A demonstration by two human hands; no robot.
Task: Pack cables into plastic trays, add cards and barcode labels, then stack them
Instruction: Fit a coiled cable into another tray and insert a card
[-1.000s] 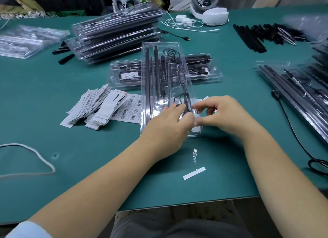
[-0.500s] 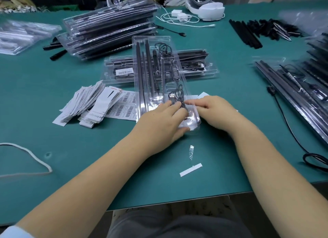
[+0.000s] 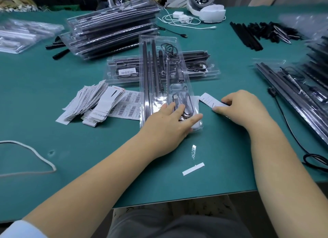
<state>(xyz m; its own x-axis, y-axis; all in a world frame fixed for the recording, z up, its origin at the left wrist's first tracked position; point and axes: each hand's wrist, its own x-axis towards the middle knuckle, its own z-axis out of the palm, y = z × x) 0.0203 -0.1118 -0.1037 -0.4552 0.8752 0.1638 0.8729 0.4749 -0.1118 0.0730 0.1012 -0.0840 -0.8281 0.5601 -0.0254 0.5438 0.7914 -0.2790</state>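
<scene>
A long clear plastic tray (image 3: 159,42) lies lengthwise in front of me, holding black rods and a coiled black cable (image 3: 184,100). My left hand (image 3: 168,121) presses flat on the tray's near end, fingers straight over the cable. My right hand (image 3: 242,108) is just right of the tray and pinches a white card (image 3: 209,100) lying on the mat. A fan of white cards (image 3: 90,101) and barcode label sheets (image 3: 129,106) lie left of the tray. A labelled packed tray (image 3: 124,72) lies crosswise behind it.
A tall stack of packed trays (image 3: 113,28) stands at the back left, empty clear trays (image 3: 23,35) at far left. Filled trays (image 3: 298,83) and loose black rods (image 3: 248,35) are on the right. Small paper scraps (image 3: 193,168) lie near the mat's front edge (image 3: 186,197).
My right hand has left the tray's near end and moved right onto a white card. My left hand has spread flat over the cable pocket.
</scene>
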